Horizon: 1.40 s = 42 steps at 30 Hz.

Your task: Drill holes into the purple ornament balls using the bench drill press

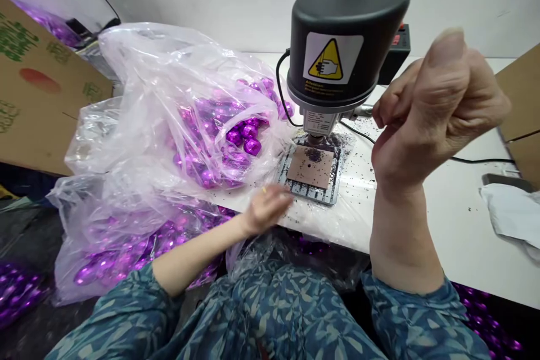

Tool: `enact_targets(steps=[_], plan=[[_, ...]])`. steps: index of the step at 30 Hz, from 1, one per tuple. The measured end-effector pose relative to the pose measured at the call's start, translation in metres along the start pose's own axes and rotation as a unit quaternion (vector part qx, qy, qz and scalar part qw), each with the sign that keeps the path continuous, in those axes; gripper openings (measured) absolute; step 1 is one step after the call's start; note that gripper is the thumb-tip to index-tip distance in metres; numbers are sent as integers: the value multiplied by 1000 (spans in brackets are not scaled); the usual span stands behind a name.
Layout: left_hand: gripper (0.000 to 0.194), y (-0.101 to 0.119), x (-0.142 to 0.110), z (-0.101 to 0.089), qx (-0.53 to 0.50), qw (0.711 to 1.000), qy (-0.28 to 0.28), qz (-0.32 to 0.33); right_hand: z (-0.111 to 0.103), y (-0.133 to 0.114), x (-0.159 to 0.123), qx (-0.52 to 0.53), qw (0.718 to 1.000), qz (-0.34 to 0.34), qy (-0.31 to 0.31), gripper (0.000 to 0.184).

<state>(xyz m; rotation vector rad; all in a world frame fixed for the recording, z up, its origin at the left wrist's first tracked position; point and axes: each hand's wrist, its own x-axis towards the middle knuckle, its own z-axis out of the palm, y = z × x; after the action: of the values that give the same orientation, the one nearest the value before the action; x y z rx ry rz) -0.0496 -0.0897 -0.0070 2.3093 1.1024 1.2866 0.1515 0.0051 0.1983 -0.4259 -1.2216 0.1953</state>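
A black bench drill press (337, 50) stands before me, with a brown square plate (310, 167) on its slotted metal base (324, 196). My right hand (439, 107) is raised to the right of the press head, its fingers closed in a fist around the press lever (363, 111); only a short metal piece of that lever shows. My left hand (270, 209), slightly blurred, is by the front left corner of the base. Its fingers are curled together, and what they hold, if anything, is hidden. Shiny purple balls (252, 146) lie in the open mouth of a clear plastic bag (169, 79) to the left.
Dark shavings (352, 143) litter the base and white table (455, 225). A second bag of purple balls (139, 247) hangs below the table's left front. Cardboard boxes (37, 84) flank both sides. A black cable (481, 161) crosses the right side near a white packet (512, 211).
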Motion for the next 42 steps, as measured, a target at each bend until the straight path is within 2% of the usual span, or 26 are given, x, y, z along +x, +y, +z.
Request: enact_targets(steps=[1,2,3,5,7,8,10,12,15,17,18,19,20,22,24,26,30,37,42], plan=[[27,-14,14,-11,37,998,30,-41,0,1,0,-8,1000,-1,0,54],[34,-29,29,-22,103,989,35,-97,0,2,0,-14,1000,-4,2,55],[39,-42,43,-32,171,974,7,-151,0,3,0,-15,1000,-8,4,56],[46,-63,67,-49,274,931,-87,-227,1,4,-1,-5,1000,-12,6,56],[47,-73,83,-59,328,891,-177,-259,2,4,-1,9,1000,-12,12,56],[45,-75,88,-61,340,879,-203,-265,2,3,-1,10,1000,-9,13,56],[39,-73,92,-65,345,877,-208,-263,2,2,-1,4,1000,-3,19,57],[38,-66,92,-69,330,895,-160,-254,2,1,-1,-4,1000,6,17,57],[52,-48,90,-73,248,936,-52,-242,2,-1,-1,-8,1000,11,18,57],[52,-34,88,-68,116,960,11,-255,2,-2,-1,-10,1000,12,21,58],[51,-28,87,-62,23,962,32,-271,3,-2,-1,-11,1000,13,21,58],[49,-23,86,-53,-77,952,48,-294,3,-2,-1,-12,1000,15,20,58],[49,-19,85,-43,-172,929,59,-321,3,-3,-1,-12,1000,17,19,58],[53,-16,85,-20,-315,867,70,-378,3,-2,-1,-6,1000,17,17,58],[60,-17,85,2,-385,817,78,-421,3,-1,-1,1,1000,12,18,58],[67,-20,85,17,-409,795,82,-440,2,1,-2,1,1000,8,12,56],[74,-26,87,27,-398,809,80,-425,1,3,-2,16,1000,-9,-1,52],[68,-35,87,33,-362,849,44,-382,-3,8,-4,-17,1000,-9,-4,48],[62,-40,89,41,-335,888,45,-311,-4,4,-5,-52,999,8,-2,46]])
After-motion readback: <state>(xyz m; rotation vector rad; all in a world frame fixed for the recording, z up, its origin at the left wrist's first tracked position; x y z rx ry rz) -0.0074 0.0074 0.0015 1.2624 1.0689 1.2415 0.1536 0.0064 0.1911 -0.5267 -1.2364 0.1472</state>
